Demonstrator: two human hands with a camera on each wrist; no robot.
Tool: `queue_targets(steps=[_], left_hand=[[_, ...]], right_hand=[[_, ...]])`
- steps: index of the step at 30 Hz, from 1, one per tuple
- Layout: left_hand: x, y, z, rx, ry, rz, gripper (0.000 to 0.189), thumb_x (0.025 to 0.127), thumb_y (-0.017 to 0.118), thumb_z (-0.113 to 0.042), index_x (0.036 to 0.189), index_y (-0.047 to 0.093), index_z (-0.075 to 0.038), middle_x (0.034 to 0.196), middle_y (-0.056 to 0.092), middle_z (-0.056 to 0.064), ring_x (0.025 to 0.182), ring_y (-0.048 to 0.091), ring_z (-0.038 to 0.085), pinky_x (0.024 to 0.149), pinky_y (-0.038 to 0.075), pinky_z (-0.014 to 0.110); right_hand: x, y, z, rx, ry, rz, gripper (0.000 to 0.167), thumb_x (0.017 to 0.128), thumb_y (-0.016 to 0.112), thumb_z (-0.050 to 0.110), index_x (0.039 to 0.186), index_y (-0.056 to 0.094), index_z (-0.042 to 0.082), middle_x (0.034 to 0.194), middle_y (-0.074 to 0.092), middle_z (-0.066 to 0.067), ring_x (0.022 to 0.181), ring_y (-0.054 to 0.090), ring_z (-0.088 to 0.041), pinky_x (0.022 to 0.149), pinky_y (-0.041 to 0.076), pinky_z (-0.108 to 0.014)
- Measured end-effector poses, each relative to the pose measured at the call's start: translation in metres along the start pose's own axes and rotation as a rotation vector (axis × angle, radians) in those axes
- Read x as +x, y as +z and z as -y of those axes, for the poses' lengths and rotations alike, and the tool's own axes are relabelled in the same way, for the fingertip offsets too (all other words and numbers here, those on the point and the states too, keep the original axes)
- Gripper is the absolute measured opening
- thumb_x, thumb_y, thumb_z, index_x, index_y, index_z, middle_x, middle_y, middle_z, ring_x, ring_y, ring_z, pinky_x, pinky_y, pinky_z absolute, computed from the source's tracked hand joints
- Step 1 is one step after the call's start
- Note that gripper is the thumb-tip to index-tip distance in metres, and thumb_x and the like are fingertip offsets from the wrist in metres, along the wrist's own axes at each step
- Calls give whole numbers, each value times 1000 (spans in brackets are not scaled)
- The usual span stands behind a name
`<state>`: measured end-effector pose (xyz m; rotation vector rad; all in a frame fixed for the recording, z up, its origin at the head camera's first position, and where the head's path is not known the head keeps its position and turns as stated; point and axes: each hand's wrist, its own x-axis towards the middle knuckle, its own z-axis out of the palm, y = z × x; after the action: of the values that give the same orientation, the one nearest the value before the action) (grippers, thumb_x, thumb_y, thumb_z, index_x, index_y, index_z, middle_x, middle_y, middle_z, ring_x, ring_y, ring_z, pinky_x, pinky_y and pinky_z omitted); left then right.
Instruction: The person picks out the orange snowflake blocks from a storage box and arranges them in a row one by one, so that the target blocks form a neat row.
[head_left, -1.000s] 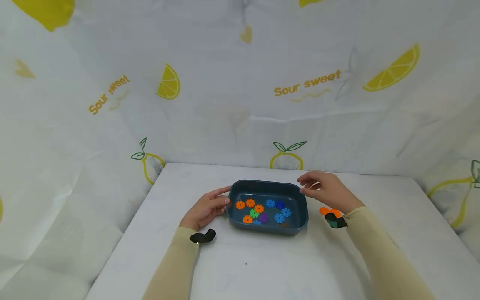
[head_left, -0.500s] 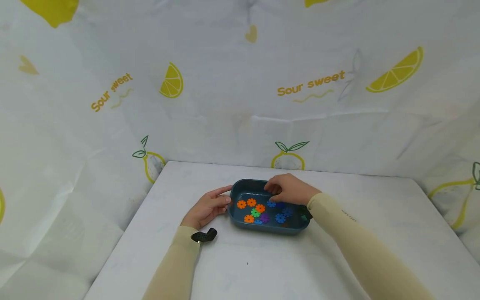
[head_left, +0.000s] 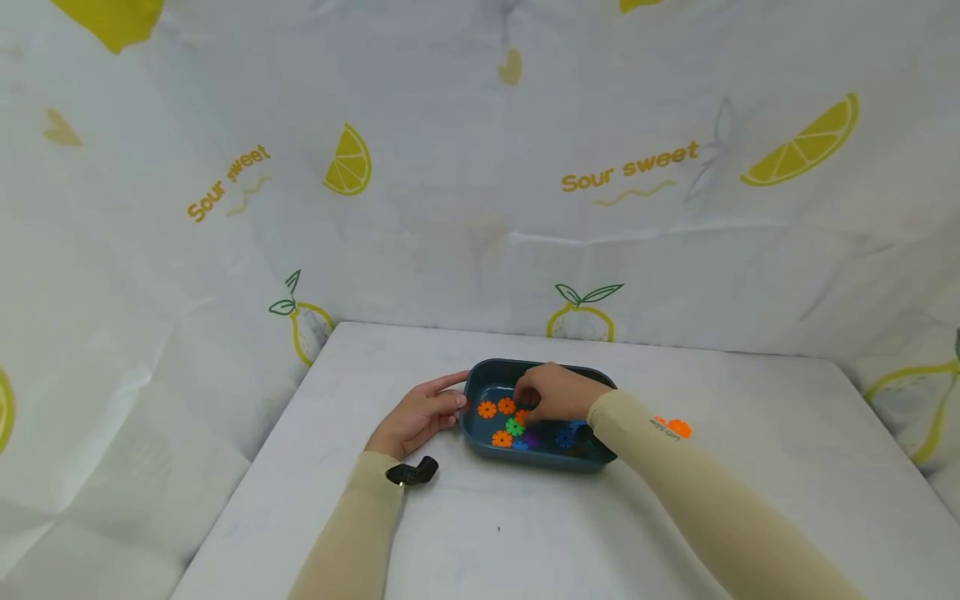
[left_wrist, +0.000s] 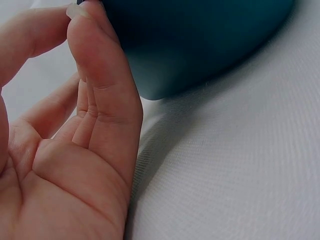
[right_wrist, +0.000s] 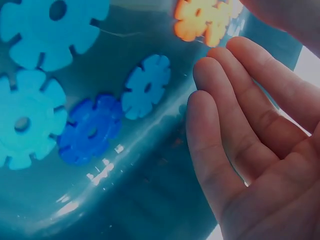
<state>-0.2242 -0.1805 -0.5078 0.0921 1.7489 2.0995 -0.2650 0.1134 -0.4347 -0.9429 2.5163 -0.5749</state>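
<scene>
A dark teal tray holds several flower-shaped notched plastic discs. My left hand holds the tray's left end between thumb and fingers; in the left wrist view its fingertips meet the outer wall of the tray. Inside the tray is my right hand, fingers lightly bent, above the discs. An orange disc and a green disc lie by its fingertips. In the right wrist view, a gap shows between thumb and fingers, near the orange discs. Blue discs lie farther left.
Orange discs lie on the white table right of the tray, partly hidden by the right sleeve. A lemon-print cloth hangs behind the table. Each wrist wears a dark band.
My right hand has moved left from the tray's right rim into the tray, down to the orange and green discs. The left hand stays at the tray's left end.
</scene>
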Motion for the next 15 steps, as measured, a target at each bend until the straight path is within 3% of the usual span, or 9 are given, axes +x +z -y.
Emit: queue_targets(steps=[15], left_hand=[[1,1,0,-2,-18,-8,57,101,76,-18,156,59,-22,107,74,3,90,64,13,78,54,22]], right_hand=[[11,13,-6,-33,-10,-4,20,89,90,19,105,79,17,97,71,8,88,62,-10,87,58,-33]])
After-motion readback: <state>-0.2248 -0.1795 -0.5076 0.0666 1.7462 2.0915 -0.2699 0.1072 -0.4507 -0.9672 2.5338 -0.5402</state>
